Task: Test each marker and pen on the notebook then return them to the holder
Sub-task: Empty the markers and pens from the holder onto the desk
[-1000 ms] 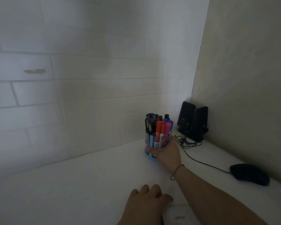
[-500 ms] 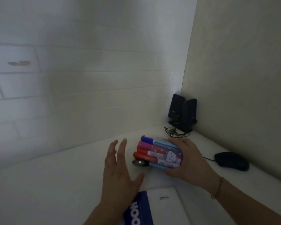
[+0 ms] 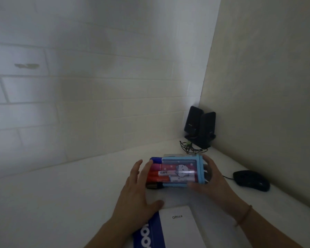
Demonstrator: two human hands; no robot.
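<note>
White desk meets brick-patterned wall, dimly lit. Right hand wraps the base of the blue holder, fingers curled over its far side and thumb at the near edge, the holder tipped on its side with its mouth toward 9 o'clock. Left hand is spread flat and open at that mouth, fingertips touching the protruding markers, gripping nothing. At 6 o'clock of the holder lies the notebook, partly under the left palm. A black mouse sits at 3 o'clock, speakers at 1 o'clock.
</note>
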